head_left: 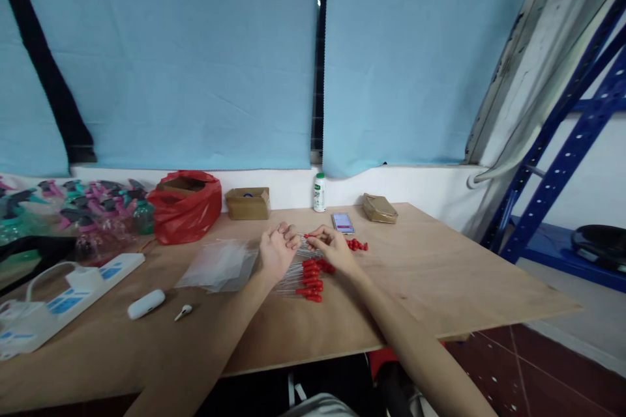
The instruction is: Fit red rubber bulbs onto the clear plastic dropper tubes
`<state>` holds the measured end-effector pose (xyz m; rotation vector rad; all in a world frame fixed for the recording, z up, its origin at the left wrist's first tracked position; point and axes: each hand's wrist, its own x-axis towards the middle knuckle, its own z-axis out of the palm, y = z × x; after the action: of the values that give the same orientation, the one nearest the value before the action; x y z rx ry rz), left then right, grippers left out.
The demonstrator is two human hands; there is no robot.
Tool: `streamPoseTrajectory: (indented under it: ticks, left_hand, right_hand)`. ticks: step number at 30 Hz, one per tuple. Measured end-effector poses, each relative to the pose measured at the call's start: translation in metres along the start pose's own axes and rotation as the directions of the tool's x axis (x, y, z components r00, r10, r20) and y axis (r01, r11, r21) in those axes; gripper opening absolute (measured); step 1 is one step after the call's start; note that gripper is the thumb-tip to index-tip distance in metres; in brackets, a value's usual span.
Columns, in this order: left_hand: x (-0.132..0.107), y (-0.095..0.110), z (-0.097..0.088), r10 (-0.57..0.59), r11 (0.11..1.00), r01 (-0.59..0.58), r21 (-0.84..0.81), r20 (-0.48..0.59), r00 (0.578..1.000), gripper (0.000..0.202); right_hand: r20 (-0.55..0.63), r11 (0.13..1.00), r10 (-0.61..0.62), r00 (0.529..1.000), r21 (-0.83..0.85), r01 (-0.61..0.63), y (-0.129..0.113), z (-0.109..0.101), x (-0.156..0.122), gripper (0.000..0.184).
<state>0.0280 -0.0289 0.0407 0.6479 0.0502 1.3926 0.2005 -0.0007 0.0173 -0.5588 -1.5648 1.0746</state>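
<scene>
My right hand [332, 249] pinches the red end of a thin rod [306, 236] between thumb and fingertips. Opposite it, my left hand [278, 249] is turned palm up with its fingers curled closed around the rod's slim shaft side; the fingers partly hide the shaft. Beneath both hands lies a bunch of similar red-handled thin metal rods [310, 280], shafts pointing left and red handles to the right. More red handles [358, 245] show just beyond my right hand. The rods' exact kind is too small to tell.
Clear plastic bags [218, 266] lie left of my left hand. Behind stand a red bag [188, 212], a cardboard box [248, 204], a white bottle [319, 193], a phone [343, 223] and a wrapped package [380, 208]. A power strip [68, 303], earbud case [146, 304] and spray bottles [105, 215] occupy the left.
</scene>
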Motion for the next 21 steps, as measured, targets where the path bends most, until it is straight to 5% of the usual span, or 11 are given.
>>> streamPoseTrajectory:
  ticks: [21]
  left_hand:
    - [0.0012, -0.0044, -0.0063, -0.008, 1.0, 0.007, 0.027, 0.028, 1.0, 0.023]
  right_hand:
    - [-0.019, 0.998, -0.009, 1.0, -0.059, 0.008, 0.0059, -0.002, -0.0039, 0.035]
